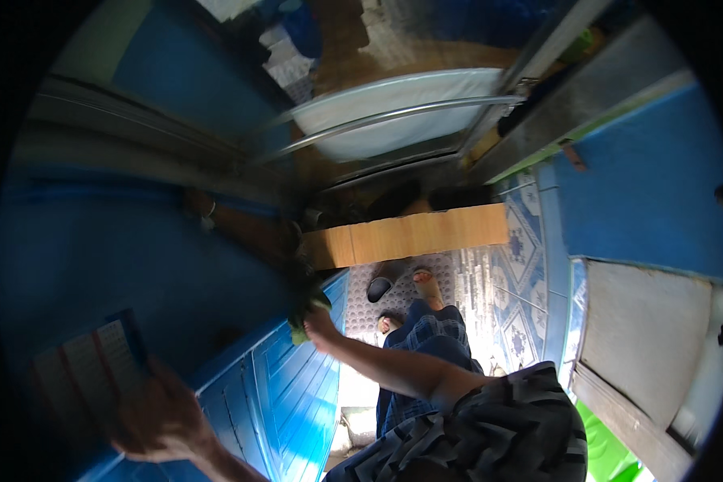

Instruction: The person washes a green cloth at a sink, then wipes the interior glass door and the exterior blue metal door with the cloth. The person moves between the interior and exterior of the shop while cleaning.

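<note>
At the edge of the blue door (285, 386), my right hand (320, 331) is closed round something green (299, 331), which looks like a cloth or leaves; its kind is unclear. My left hand (159, 416) is at the lower left, against the dark blue surface, close to a printed sheet (100, 357) ruled in red and white like a calendar page. Blur and shadow hide its fingers, so whether it touches the sheet does not show. Beyond my right hand, a dim forearm with a pale bracelet (208, 214) shows in the shade.
A wooden board (410, 234) spans the passage just ahead of my feet. Past it stands a glazed frame with a metal bar (402, 116). Under me lies a bumpy mat (365, 301) with a dark slipper (379, 288). Blue wall (651, 177) and patterned tiles (524, 241) line the right.
</note>
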`<state>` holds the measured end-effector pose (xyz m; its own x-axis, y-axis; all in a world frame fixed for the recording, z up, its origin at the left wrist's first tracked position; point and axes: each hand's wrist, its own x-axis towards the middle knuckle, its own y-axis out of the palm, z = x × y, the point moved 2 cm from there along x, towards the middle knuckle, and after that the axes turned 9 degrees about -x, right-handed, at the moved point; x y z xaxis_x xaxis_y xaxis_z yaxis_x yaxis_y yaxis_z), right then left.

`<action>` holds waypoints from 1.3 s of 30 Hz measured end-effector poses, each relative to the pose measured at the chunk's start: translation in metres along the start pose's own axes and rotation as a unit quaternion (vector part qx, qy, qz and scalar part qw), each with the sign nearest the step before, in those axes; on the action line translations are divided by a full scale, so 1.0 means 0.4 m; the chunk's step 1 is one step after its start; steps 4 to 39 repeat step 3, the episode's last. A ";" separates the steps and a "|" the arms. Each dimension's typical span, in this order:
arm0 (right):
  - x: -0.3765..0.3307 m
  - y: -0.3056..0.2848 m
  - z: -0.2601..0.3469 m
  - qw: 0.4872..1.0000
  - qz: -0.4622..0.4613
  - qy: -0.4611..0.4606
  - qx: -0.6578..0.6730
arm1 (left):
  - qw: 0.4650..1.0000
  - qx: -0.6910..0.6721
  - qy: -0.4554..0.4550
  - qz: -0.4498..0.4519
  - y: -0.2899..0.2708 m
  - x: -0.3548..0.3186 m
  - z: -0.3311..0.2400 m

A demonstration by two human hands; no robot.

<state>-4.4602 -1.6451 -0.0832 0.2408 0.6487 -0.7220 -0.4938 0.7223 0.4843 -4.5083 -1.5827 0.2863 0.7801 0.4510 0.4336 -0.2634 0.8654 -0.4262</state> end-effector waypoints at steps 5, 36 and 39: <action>-0.106 -0.123 0.213 0.966 0.246 -0.050 -0.055 | 0.997 -0.025 0.013 -0.067 -0.011 0.012 -0.017; -0.106 -0.123 0.213 0.966 0.246 -0.050 -0.055 | 0.997 -0.025 0.013 -0.067 -0.011 0.012 -0.017; -0.106 -0.123 0.213 0.966 0.246 -0.050 -0.055 | 0.997 -0.025 0.013 -0.067 -0.011 0.012 -0.017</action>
